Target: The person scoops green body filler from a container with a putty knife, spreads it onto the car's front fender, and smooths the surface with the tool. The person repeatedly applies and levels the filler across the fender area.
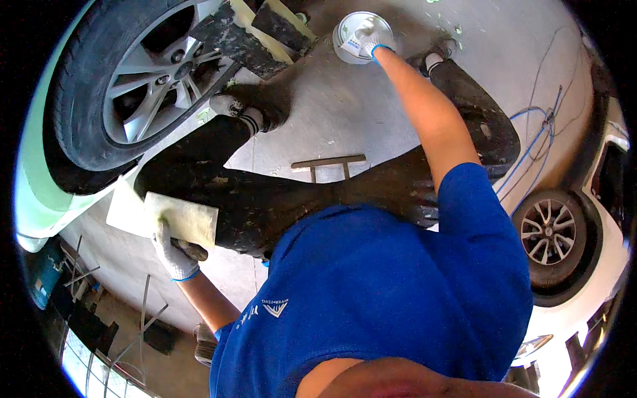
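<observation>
My left hand (174,251), in a white knit glove with dark finger coating, grips the near edge of a flat, pale cream rectangular board (189,219). The board sits beside my left thigh, close to the green car body (46,209). Stretched far forward, my right hand (378,44) wears a similar white glove with a blue cuff. It is over the mouth of an open round metal can (344,30) standing on the floor. Its fingers are closed and partly hidden, and what they hold does not show clearly. Something whitish lies inside the can.
A car wheel (142,99) stands at my upper left, with dark, yellowish-edged panels (255,40) beside it. A small wooden frame (328,161) shows between my legs. Blue hose and cable (547,126) lie at right, near a white car (577,292). Metal stands (142,318) are at lower left.
</observation>
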Demonstrator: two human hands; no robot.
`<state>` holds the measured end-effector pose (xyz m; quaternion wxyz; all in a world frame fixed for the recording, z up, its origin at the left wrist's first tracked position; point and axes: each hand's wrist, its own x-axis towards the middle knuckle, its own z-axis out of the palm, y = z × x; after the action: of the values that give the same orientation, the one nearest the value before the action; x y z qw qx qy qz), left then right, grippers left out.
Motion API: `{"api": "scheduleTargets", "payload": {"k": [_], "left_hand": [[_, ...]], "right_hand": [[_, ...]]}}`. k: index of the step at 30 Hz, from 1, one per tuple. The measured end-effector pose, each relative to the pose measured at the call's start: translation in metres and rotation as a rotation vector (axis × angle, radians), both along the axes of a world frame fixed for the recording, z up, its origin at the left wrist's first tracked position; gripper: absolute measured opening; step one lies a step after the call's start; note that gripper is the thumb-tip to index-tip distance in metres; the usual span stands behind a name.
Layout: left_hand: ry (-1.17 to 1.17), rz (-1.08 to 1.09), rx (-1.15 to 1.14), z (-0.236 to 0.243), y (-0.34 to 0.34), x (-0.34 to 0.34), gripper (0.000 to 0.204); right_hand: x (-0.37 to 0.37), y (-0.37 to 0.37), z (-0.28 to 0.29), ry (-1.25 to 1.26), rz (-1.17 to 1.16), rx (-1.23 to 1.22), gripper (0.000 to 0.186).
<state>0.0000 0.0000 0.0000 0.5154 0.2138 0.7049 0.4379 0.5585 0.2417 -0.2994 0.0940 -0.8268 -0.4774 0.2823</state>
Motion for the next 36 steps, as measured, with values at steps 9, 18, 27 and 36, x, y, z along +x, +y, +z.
{"api": "scheduleTargets", "payload": {"k": [9, 18, 27, 36], "left_hand": [[-0.098, 0.202, 0.034, 0.002, 0.020, 0.006, 0.050], [-0.303, 0.080, -0.007, 0.017, 0.034, 0.004, 0.047], [-0.132, 0.191, 0.006, 0.005, 0.029, 0.004, 0.056], [-0.170, 0.012, 0.128, 0.007, 0.031, 0.002, 0.051]], "right_hand": [[-0.065, -0.028, 0.008, 0.438, -0.280, 0.166, 0.048], [-0.157, -0.089, -0.037, 0.281, 0.172, -0.213, 0.046], [-0.040, 0.013, 0.042, -0.330, -0.096, 0.371, 0.042], [0.057, 0.001, -0.036, -0.277, -0.063, 0.057, 0.028]]}}
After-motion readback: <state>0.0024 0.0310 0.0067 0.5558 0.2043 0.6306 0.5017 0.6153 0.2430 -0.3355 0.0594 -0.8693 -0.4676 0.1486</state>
